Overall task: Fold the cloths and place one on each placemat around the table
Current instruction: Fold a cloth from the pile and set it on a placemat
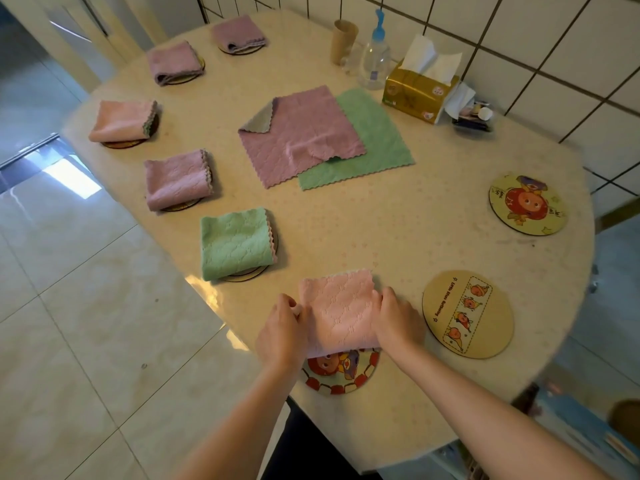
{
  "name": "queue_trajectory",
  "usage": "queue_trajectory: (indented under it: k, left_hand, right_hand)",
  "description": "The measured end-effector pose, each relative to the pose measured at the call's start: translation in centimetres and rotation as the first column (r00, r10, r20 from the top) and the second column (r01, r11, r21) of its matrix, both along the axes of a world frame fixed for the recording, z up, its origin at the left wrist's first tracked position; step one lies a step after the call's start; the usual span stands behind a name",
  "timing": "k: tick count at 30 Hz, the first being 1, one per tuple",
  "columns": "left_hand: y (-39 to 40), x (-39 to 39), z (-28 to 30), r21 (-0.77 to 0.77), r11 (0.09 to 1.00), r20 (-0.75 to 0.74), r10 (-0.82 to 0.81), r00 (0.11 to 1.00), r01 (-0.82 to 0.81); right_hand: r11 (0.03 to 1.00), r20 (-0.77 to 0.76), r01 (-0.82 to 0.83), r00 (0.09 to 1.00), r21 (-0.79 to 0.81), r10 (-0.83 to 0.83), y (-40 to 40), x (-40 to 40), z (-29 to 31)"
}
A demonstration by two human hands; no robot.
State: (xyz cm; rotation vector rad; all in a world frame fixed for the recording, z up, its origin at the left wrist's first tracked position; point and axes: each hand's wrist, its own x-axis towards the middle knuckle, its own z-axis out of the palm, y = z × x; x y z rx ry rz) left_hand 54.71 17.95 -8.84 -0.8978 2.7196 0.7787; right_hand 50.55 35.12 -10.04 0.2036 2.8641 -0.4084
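A folded pink cloth [337, 311] lies partly over a round cartoon placemat [341, 374] at the table's near edge. My left hand [282, 329] grips its left side and my right hand [394, 320] grips its right side. Several folded cloths rest on placemats along the left edge, the nearest a green one [235, 242], then a purple one [176, 181]. An unfolded purple cloth [301, 135] lies flat over an unfolded green cloth [374, 140] in the middle. Two bare round placemats sit at the right: a tan one [467, 313] and a yellow one [528, 204].
At the back right, against the tiled wall, stand a tissue box [420, 90], a clear pump bottle [375, 57], a tan cup [343, 41] and a small black tray of bits [472, 117]. Tiled floor [86, 306] lies left of the table.
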Motion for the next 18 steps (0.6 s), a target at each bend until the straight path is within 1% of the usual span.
queue_trajectory:
  k: [2,4,6,9,12,14,16,18]
  left_hand:
    - [-0.4,-0.5,0.0,0.009,1.0,-0.009,0.01,1.0,-0.01]
    - [-0.6,-1.5,0.0,0.139,0.986,0.006,0.089,0.996,-0.089]
    - [-0.9,-2.7,-0.3,0.3,0.932,0.046,0.201,0.979,-0.205]
    - [-1.3,-3.9,-0.2,0.424,0.85,0.126,0.287,0.95,-0.313]
    - [-1.3,-4.2,1.0,0.564,0.768,0.175,0.249,0.953,-0.304]
    - [-1.3,-4.2,1.5,0.658,0.701,0.164,0.224,0.961,-0.276]
    - [-1.4,-3.9,1.8,0.74,0.631,0.132,0.204,0.97,-0.233]
    - [-1.7,-3.3,2.1,0.804,0.557,0.132,0.175,0.976,-0.209]
  right_hand:
    - [1.0,0.001,-0.001,1.0,0.001,0.001,0.0,0.0,0.3]
    - [1.0,0.024,0.006,1.0,0.023,-0.007,-0.3,-0.2,0.3]
    - [0.999,0.051,0.036,0.998,0.022,-0.037,-0.7,-0.4,0.3]
    - [0.995,0.093,0.088,0.992,-0.041,-0.084,-1.0,-0.8,0.2]
    - [0.987,0.17,0.124,0.98,-0.103,-0.106,-0.9,-1.3,-0.3]
    - [0.973,0.209,0.155,0.971,-0.17,-0.118,-0.8,-1.4,-0.6]
    - [0.953,0.212,0.178,0.969,-0.244,-0.126,-0.6,-1.1,-0.3]
    - [0.919,0.217,0.202,0.967,-0.338,-0.132,-0.4,-0.6,0.4]
